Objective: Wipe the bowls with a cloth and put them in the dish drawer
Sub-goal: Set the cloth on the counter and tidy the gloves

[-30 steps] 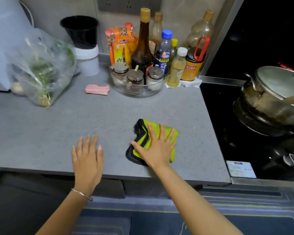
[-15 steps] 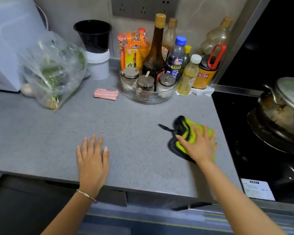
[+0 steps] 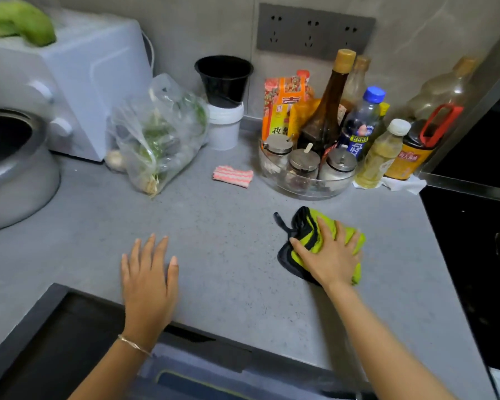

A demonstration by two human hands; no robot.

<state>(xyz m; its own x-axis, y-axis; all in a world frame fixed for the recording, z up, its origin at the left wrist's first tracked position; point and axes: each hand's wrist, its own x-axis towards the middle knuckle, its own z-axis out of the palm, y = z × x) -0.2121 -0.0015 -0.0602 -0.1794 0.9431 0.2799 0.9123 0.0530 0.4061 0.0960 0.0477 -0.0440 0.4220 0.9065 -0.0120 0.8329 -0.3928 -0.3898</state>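
A folded yellow-green cloth with black edging (image 3: 306, 239) lies on the grey countertop (image 3: 228, 235), right of centre. My right hand (image 3: 328, 254) presses flat on top of it, fingers spread and straight. My left hand (image 3: 147, 280) rests flat on the bare counter near the front edge, fingers straight, holding nothing. No bowl shows in this view. The dark front of a drawer or cabinet (image 3: 70, 342) sits below the counter edge.
At the back stand a clear tray of spice jars (image 3: 306, 171), several sauce bottles (image 3: 326, 111), a pink striped cloth (image 3: 233, 176), a bag of greens (image 3: 159, 140), a black cup on a white tub (image 3: 224, 82). A white appliance (image 3: 78, 82) and grey pot (image 3: 15, 168) stand left; the black stove (image 3: 474, 241) is right.
My right hand slid the cloth to the right across the counter and still presses on it. The left hand stayed flat in place. The camera has turned left, so the stove pot left the view.
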